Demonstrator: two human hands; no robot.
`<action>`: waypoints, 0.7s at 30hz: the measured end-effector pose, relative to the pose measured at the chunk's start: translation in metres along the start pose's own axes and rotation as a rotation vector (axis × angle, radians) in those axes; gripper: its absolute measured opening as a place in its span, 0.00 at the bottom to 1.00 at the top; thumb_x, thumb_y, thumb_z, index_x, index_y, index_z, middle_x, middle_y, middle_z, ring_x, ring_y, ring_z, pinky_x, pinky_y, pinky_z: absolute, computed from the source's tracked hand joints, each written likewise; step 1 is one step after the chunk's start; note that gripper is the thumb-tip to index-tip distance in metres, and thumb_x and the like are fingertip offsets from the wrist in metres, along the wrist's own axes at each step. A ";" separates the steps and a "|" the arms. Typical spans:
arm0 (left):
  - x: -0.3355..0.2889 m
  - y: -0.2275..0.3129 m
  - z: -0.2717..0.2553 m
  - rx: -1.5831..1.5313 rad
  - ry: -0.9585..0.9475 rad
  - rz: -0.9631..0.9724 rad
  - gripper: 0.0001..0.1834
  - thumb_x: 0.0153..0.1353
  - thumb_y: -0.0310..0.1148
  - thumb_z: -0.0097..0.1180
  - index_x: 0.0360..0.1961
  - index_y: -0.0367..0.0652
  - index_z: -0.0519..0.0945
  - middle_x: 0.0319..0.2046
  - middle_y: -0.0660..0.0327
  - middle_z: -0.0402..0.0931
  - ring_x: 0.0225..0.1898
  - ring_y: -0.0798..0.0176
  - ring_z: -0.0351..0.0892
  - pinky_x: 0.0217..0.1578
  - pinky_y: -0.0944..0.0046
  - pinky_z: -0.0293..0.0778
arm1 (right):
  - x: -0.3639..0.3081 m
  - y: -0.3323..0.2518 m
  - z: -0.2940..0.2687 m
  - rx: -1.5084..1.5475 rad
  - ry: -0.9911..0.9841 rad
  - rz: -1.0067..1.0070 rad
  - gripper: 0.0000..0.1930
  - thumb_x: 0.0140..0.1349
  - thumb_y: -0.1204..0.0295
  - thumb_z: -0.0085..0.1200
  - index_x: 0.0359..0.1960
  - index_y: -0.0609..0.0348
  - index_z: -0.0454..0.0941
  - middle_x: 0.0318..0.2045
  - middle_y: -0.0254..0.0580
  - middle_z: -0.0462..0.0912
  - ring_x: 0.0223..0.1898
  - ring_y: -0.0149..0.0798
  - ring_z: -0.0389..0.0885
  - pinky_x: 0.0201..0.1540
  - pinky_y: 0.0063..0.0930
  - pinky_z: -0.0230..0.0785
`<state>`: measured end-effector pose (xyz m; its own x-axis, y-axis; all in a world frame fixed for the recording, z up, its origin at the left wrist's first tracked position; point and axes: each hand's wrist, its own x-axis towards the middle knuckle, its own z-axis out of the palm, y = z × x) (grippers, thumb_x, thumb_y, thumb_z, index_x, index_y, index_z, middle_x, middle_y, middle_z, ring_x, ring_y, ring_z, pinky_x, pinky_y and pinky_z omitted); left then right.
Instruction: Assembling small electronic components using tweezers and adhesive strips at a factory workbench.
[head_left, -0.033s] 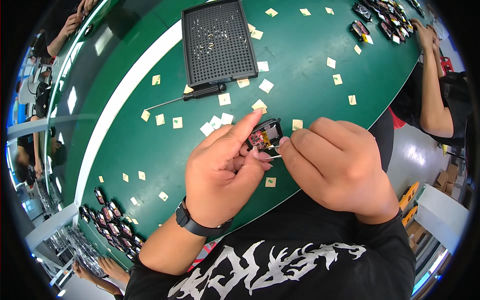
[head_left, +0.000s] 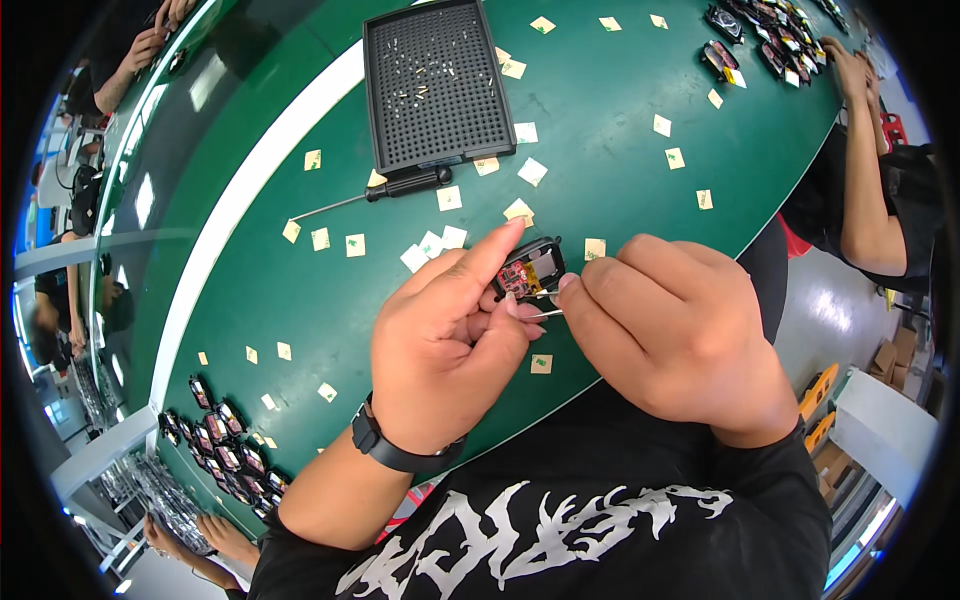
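My left hand (head_left: 445, 335) is closed around a small black device housing (head_left: 555, 247), gripped between thumb and fingers. Inside the open housing lie a red circuit board (head_left: 516, 279), a strip of yellow tape and a grey block. My right hand (head_left: 680, 330) pinches thin metal tweezers (head_left: 545, 314), whose two prongs reach to the lower edge of the housing beside my left thumb. Their tips are partly hidden by the left fingers. On the green table (head_left: 600, 130) around both hands are scattered small pale square stickers (head_left: 541, 364).
A black perforated tray (head_left: 440, 130) with small metal parts stands at the back. A screwdriver (head_left: 410, 184) lies before it. More device housings cluster at the lower left (head_left: 225, 445) and far right (head_left: 785, 45). Co-workers' hands rest near the table's edges, one pair at the right (head_left: 855, 75).
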<state>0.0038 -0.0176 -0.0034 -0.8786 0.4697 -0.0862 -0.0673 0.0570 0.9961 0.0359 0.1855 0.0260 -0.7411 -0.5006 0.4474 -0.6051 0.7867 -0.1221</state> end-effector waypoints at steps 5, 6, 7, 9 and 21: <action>-0.001 -0.001 0.000 0.019 -0.002 0.007 0.28 0.62 0.11 0.51 0.65 0.37 0.76 0.40 0.61 0.74 0.38 0.71 0.83 0.41 0.71 0.83 | -0.001 -0.001 -0.002 0.031 -0.041 -0.004 0.08 0.40 0.74 0.60 0.17 0.56 0.71 0.21 0.33 0.63 0.26 0.33 0.69 0.20 0.26 0.62; 0.000 0.000 0.000 0.025 -0.006 0.006 0.28 0.62 0.11 0.51 0.65 0.37 0.76 0.40 0.61 0.74 0.38 0.71 0.83 0.41 0.71 0.83 | -0.002 -0.001 -0.001 0.038 -0.039 -0.005 0.08 0.41 0.74 0.60 0.17 0.56 0.71 0.21 0.33 0.63 0.26 0.33 0.69 0.20 0.26 0.63; 0.000 0.000 0.000 0.032 -0.010 0.005 0.28 0.62 0.11 0.51 0.65 0.37 0.76 0.40 0.61 0.74 0.38 0.71 0.83 0.41 0.71 0.83 | -0.002 0.000 -0.002 0.041 -0.041 -0.008 0.08 0.41 0.74 0.60 0.17 0.56 0.71 0.21 0.33 0.64 0.26 0.33 0.70 0.20 0.26 0.63; 0.000 0.000 0.000 0.040 -0.016 0.003 0.28 0.62 0.11 0.51 0.65 0.37 0.76 0.40 0.61 0.74 0.38 0.71 0.83 0.41 0.71 0.83 | -0.002 0.000 -0.003 0.042 -0.047 -0.018 0.08 0.42 0.74 0.60 0.17 0.55 0.71 0.21 0.33 0.64 0.27 0.33 0.70 0.20 0.26 0.64; -0.001 0.008 0.003 -0.098 -0.016 -0.108 0.24 0.64 0.14 0.55 0.62 0.35 0.78 0.40 0.60 0.76 0.35 0.70 0.83 0.37 0.71 0.83 | -0.010 0.029 -0.027 0.139 0.043 0.161 0.08 0.48 0.74 0.67 0.27 0.57 0.79 0.25 0.36 0.75 0.29 0.39 0.78 0.26 0.32 0.71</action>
<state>0.0053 -0.0146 0.0049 -0.8559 0.4798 -0.1928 -0.2077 0.0225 0.9779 0.0333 0.2232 0.0417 -0.8200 -0.3541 0.4497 -0.5165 0.7963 -0.3147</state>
